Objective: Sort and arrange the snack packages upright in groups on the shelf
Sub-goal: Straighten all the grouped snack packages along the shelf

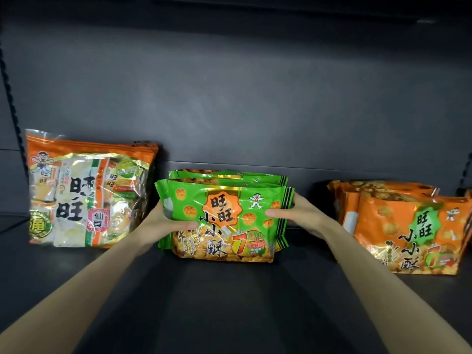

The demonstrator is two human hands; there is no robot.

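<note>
I see a dark grey metal shelf (229, 307) with a matt back panel (229, 98) of the same colour. A perforated upright strip (10, 98) runs down its left edge.

My left hand (163, 223) and right hand (298, 215) grip the stack of green snack packages (224, 213) from either side. Each thumb lies across the front face. The fingers are curled behind the stack and hidden by it. The stack stands upright at the middle of the shelf, printed face toward me. The front pack hides the ones behind it, so only their top seams and crimped side edges show, and I cannot count them reliably. The lower edge of the stack is at the shelf surface. I cannot tell whether it rests there or is lifted slightly.

To the left, well apart from the green stack, the large orange-and-white bags (84, 195) stand upright against the back panel. Their clear glossy film shows individually wrapped pieces inside. Only the front bag shows fully.

To the right, the orange snack packages (408, 226) stand in a row that leans slightly. The picture border cuts off their right edge. All the wrappers are shiny, crinkled foil with strong glare, so the small print is unreadable.
</note>
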